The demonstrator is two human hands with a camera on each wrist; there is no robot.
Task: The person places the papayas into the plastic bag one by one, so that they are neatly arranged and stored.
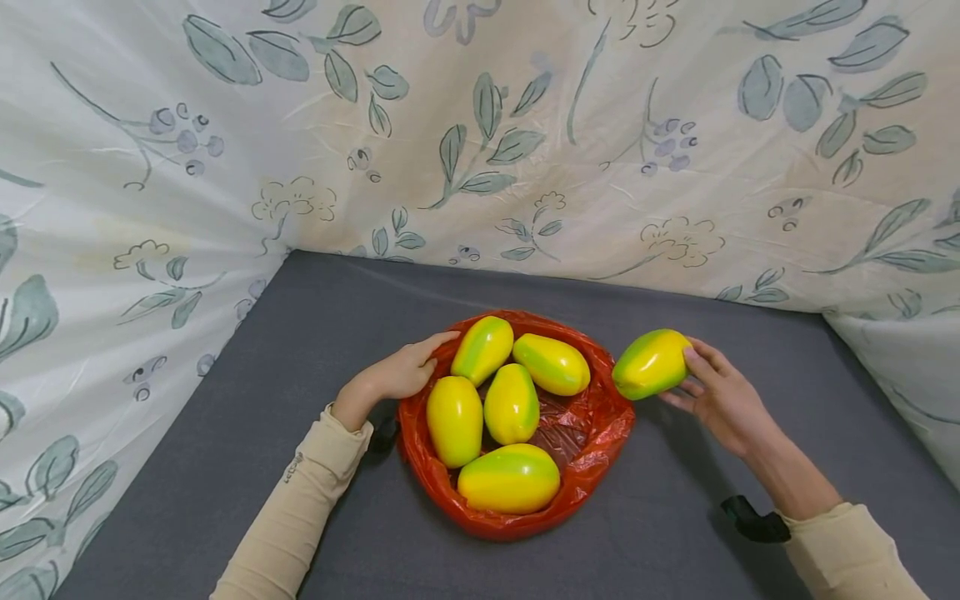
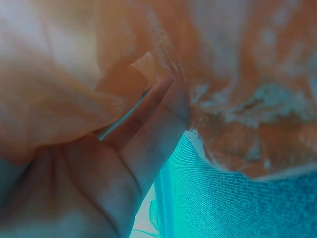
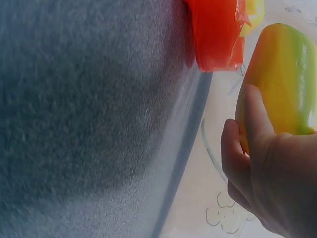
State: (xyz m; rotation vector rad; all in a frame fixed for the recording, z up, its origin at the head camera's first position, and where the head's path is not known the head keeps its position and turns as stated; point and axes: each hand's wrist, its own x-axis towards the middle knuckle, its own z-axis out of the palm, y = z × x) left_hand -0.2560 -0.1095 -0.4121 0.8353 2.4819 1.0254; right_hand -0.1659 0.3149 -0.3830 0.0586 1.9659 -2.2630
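Observation:
A red plastic bag stands with its mouth spread wide and its rim rolled into a ring. Several yellow-green papayas lie inside it. At the bag's left rim is my left hand, gripping the plastic between thumb and fingers; in the left wrist view the sheet covers part of the fingers. My right hand holds one papaya just beyond the bag's right rim, above the cloth. Thumb and fingers wrap its near end, as the right wrist view shows of this papaya.
Grey cloth covers the table under the bag. A pale curtain with leaf prints hangs behind and along the left side. Dark bands sit at the wrists.

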